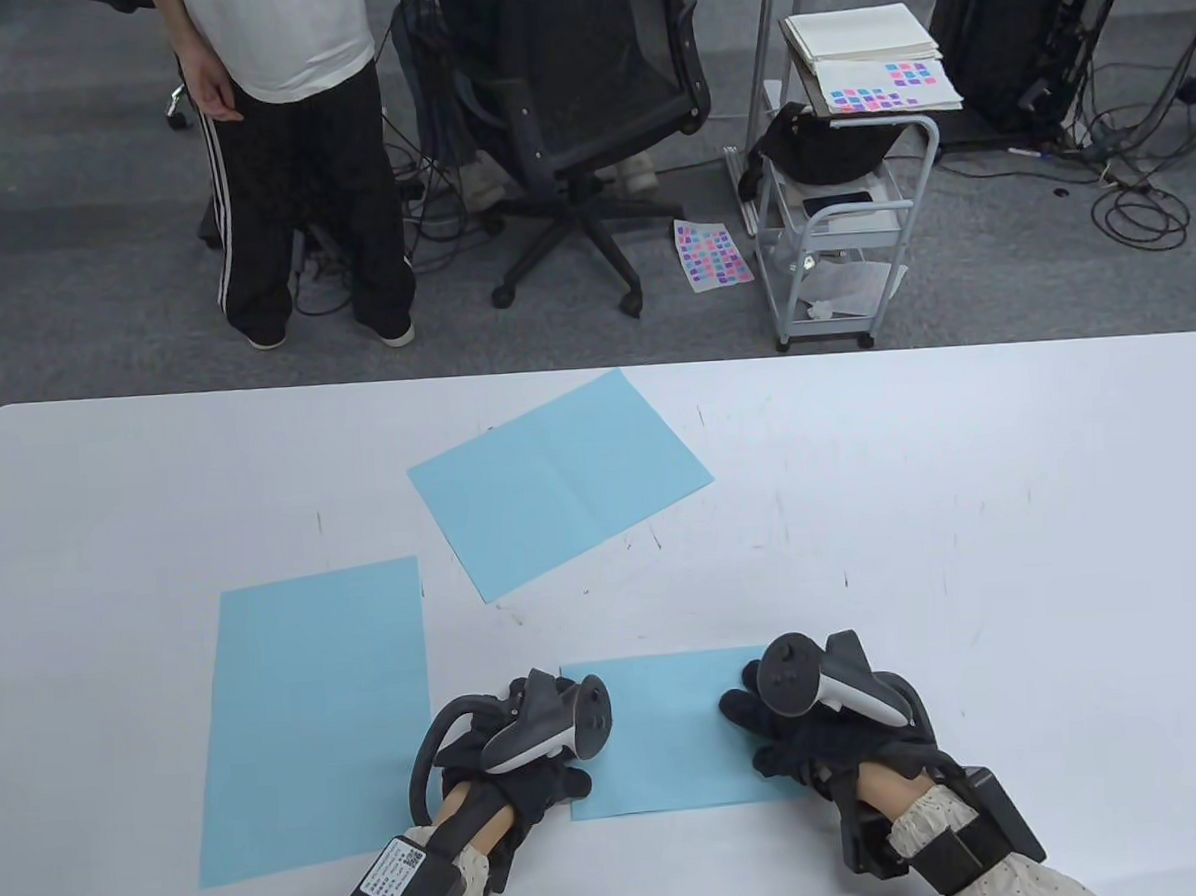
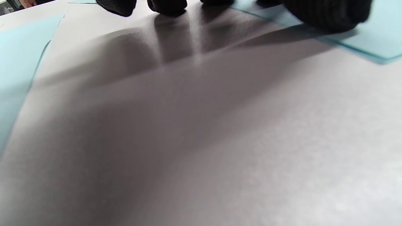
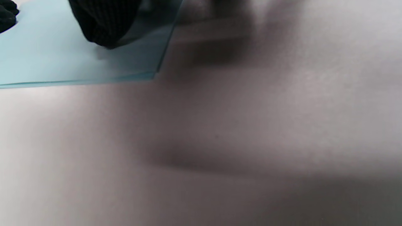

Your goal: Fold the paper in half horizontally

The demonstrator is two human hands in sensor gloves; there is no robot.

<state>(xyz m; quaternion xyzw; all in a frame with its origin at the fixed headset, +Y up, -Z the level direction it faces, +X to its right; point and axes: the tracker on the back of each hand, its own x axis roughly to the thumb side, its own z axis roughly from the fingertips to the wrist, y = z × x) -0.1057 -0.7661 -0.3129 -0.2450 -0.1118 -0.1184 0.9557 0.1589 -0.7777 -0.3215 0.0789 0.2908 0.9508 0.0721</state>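
A folded light-blue paper [image 1: 663,740] lies flat near the table's front edge, two layers showing at its near edge in the right wrist view [image 3: 62,67]. My left hand [image 1: 534,747] rests at its left edge, a gloved finger [image 2: 326,14] pressing on the paper's corner [image 2: 377,40]. My right hand [image 1: 773,729] lies on the paper's right part, a gloved finger [image 3: 103,23] pressing down near the corner. Neither hand grips anything.
A full-size blue sheet [image 1: 317,718] lies left of my left hand. A third blue sheet with a centre crease [image 1: 560,480] lies angled farther back. The white table [image 1: 962,509] spreads to the right. A person, a chair and a cart stand beyond the far edge.
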